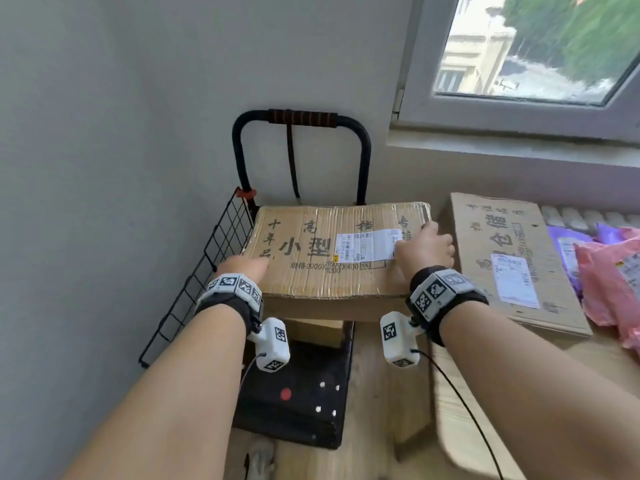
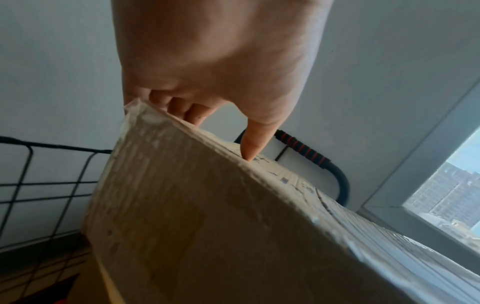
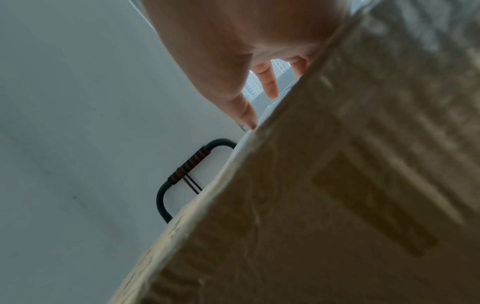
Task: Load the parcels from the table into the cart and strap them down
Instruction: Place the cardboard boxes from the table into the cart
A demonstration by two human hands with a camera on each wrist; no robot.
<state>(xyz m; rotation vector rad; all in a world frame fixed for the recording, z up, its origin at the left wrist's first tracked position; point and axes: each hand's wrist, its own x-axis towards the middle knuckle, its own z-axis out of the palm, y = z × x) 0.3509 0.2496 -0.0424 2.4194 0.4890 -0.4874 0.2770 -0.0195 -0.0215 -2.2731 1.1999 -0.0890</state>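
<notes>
A flat cardboard box point(image 1: 322, 258) with black printed characters and a white shipping label hangs over the black cart point(image 1: 301, 117), in front of its handle. My left hand point(image 1: 244, 266) grips the box's near left corner: the thumb lies on top and the fingers curl round the edge. My right hand point(image 1: 424, 247) grips the right edge with its fingers over the side. In the left wrist view the left hand point(image 2: 213, 61) pinches the box point(image 2: 207, 226). In the right wrist view the right hand point(image 3: 246, 41) holds the box point(image 3: 337, 205). A dark strap point(image 1: 292, 161) hangs from the handle.
The cart's wire mesh side point(image 1: 207, 265) stands open at the left, close to the grey wall. Beneath the held box lies something brown point(image 1: 311, 329) on the cart's dark base point(image 1: 294, 403). On the table to the right lie a second flat box point(image 1: 502, 261) and pink point(image 1: 609, 282) and purple mailers point(image 1: 568, 244).
</notes>
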